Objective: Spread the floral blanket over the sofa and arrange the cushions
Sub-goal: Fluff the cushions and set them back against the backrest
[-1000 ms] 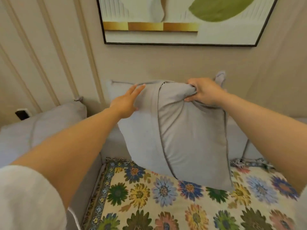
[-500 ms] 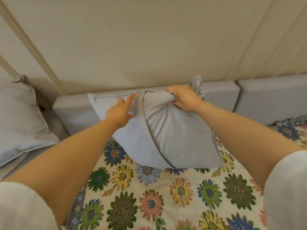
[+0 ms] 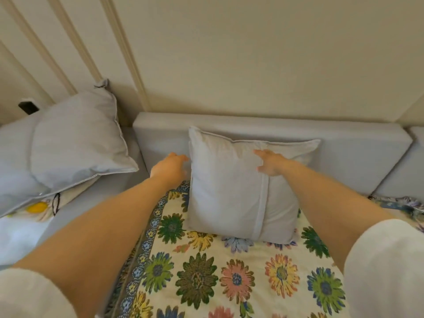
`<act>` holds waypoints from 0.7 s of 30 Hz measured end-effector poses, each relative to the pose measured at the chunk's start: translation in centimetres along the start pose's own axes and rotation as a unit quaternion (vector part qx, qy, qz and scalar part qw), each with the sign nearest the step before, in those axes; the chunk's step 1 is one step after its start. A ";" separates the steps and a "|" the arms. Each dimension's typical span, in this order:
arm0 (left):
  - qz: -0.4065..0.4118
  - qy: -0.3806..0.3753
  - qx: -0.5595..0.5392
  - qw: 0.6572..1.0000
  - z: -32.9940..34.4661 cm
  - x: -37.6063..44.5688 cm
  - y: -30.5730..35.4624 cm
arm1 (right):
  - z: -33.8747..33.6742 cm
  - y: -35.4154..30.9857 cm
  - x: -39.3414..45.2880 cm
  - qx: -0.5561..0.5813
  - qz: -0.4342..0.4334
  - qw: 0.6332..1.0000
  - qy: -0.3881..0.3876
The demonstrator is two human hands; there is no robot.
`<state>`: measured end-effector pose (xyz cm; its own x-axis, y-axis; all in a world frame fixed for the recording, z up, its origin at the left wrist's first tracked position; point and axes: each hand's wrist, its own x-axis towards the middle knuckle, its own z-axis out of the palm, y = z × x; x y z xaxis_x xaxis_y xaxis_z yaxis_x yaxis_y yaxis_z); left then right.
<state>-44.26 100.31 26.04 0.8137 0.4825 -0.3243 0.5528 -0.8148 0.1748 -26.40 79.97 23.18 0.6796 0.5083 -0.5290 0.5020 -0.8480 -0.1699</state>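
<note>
Grey cushion point(image 3: 231, 189): soft, light; grip top corners, twelve o'clock.
Left hand point(image 3: 168, 168): fingers relaxed beside its edge.
Right hand point(image 3: 270, 162): fingers spread, pressing.

Single head-worn wide-angle cam, above the front edge of the grey upholstered sofa point(image 3: 275, 134), pitched forward and down toward its backrest and the cream wall point(image 3: 252, 53). Close range, both forearms fill the lower corners. No second view, so no overlap.
</note>
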 end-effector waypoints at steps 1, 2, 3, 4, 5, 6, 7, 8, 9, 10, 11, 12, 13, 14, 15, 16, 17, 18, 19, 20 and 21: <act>-0.007 0.006 -0.012 1.000 -0.1 -0.2 -1.1 | -0.1 -2.1 0.0 0.009 -0.021 1.000 0.004; -0.017 0.010 -0.027 0.999 -0.3 -0.5 -2.2 | -0.4 -4.6 -0.3 0.016 -0.048 0.999 0.010; -0.029 0.017 -0.042 0.999 -0.6 -0.9 -3.5 | -0.7 -7.3 -0.5 0.026 -0.075 0.997 0.018; -0.041 0.026 -0.056 0.997 -1.0 -1.3 -4.9 | -1.1 -10.3 -0.8 0.041 -0.100 0.994 0.021; -0.055 0.039 -0.068 0.995 -1.5 -1.7 -6.6 | -1.3 -13.3 -1.1 0.064 -0.123 0.990 0.020; -0.071 0.057 -0.078 0.993 -2.2 -2.2 -8.9 | -1.5 -17.0 -1.2 0.093 -0.146 0.985 0.015; -0.088 0.072 -0.086 0.990 -2.8 -2.8 -11.0 | -1.5 -20.1 -1.1 0.125 -0.163 0.979 0.011; -0.109 0.088 -0.092 0.986 -3.4 -3.4 -13.3 | -1.5 -23.3 -1.1 0.148 -0.176 0.973 0.009; -0.132 0.103 -0.098 0.981 -3.9 -4.1 -15.9 | -1.2 -26.4 -0.9 0.159 -0.184 0.970 0.008; -0.155 0.114 -0.106 0.976 -4.3 -4.7 -18.2 | -0.9 -29.0 -0.8 0.169 -0.185 0.968 0.008; -0.178 0.122 -0.115 0.970 -4.7 -5.3 -20.8 | -0.4 -31.7 -0.4 0.181 -0.180 0.967 0.005; -0.197 0.125 -0.124 0.965 -4.9 -5.8 -23.2 | 0.2 -33.9 0.0 0.199 -0.166 0.966 0.000; -0.214 0.125 -0.131 0.960 -5.0 -6.2 -25.7 | 1.0 -36.0 0.6 0.217 -0.149 0.965 -0.010; -0.226 0.122 -0.136 0.957 -5.0 -6.5 -28.1 | 1.9 -38.0 1.4 0.232 -0.127 0.964 -0.018; -0.232 0.121 -0.141 0.955 -4.9 -6.6 -30.0 | 2.6 -39.4 2.1 0.250 -0.103 0.963 -0.020; -0.235 0.123 -0.145 0.953 -4.8 -6.5 -31.7 | 3.3 -40.5 2.9 0.267 -0.079 0.960 -0.021; -0.234 0.125 -0.148 0.953 -4.8 -6.2 -33.3 | 3.9 -41.6 3.9 0.287 -0.060 0.956 -0.023; -0.229 0.127 -0.150 0.953 -4.8 -5.7 -34.7 | 4.4 -42.6 4.8 0.311 -0.040 0.949 -0.020; -0.223 0.125 -0.152 0.955 -4.8 -5.3 -35.8 | 4.8 -43.2 5.7 0.338 -0.024 0.941 -0.015; -0.216 0.122 -0.153 0.956 -4.8 -5.0 -36.5 | 5.0 -43.7 6.6 0.356 -0.014 0.934 -0.013; -0.211 0.120 -0.154 0.958 -4.7 -4.6 -37.4 | 5.3 -44.4 7.2 0.371 -0.005 0.929 -0.019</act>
<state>-67.86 130.09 25.36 0.5042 0.8376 -0.2102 0.8379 -0.4157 0.3537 -46.57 120.48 22.52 0.6510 0.5227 -0.5505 -0.0076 -0.7206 -0.6933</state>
